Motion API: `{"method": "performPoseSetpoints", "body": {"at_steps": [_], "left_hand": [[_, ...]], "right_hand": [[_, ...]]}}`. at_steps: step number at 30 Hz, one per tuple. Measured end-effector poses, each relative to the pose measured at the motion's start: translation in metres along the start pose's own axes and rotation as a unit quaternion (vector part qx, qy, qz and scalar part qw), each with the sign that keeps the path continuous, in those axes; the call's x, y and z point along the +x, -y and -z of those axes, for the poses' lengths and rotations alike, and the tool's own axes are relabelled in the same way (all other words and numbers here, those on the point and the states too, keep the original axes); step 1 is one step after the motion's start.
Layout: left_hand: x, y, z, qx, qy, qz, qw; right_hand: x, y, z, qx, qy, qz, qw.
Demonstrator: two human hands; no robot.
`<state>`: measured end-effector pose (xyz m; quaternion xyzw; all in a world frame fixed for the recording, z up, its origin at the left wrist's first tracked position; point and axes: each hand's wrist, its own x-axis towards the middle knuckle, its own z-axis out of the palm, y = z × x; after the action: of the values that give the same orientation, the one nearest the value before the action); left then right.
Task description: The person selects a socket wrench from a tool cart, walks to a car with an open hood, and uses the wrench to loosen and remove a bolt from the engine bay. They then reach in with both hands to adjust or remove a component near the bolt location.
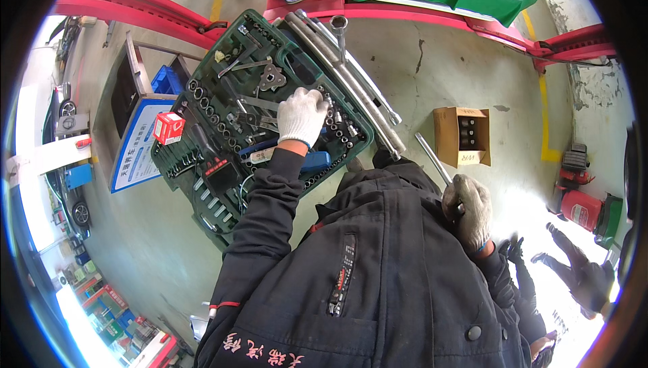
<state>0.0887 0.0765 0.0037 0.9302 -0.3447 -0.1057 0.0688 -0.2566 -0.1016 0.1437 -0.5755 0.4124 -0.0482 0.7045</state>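
My left hand [302, 117], in a white knit glove, reaches into an open dark green tool case [273, 40]. Its fingers are curled down at the row of sockets [343, 125] along the case's right side; whatever they pinch is hidden beneath them. In my gloved right hand [469, 211] is a long steel bar [433, 159], gripped near its lower end and slanting up to the left. Ratchets, a three-armed puller [272, 78], pliers, spanners and more sockets fill the case. A blue-handled tool [316, 161] lies just below my left wrist.
Long metal bars [354, 81] and a wrench [339, 27] lie along the case's right edge. A small red box [168, 128] rests at its left. An open cardboard box [462, 136] with dark bottles stands on the floor. Red lift arms [148, 9] cross the far side; people are nearby.
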Motion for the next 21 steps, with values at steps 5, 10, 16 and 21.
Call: {"method": "performPoseSetpoints", "body": {"at_steps": [5, 10, 16, 21], "left_hand": [[0.004, 0.015, -0.006, -0.033, 0.032, -0.007, 0.999], [0.001, 0.026, -0.009, -0.057, -0.013, -0.069, 0.996], [-0.018, -0.001, -0.009, -0.068, -0.004, -0.088, 0.994], [-0.03, -0.024, -0.006, 0.019, 0.021, -0.094, 0.995]], "right_hand": [[-0.001, -0.001, 0.003, 0.015, -0.006, -0.004, 1.0], [-0.002, -0.002, 0.004, 0.011, -0.018, -0.002, 1.0], [-0.001, -0.001, 0.006, 0.011, -0.014, -0.006, 1.0], [0.0, -0.002, 0.005, 0.03, -0.008, -0.007, 0.999]]}}
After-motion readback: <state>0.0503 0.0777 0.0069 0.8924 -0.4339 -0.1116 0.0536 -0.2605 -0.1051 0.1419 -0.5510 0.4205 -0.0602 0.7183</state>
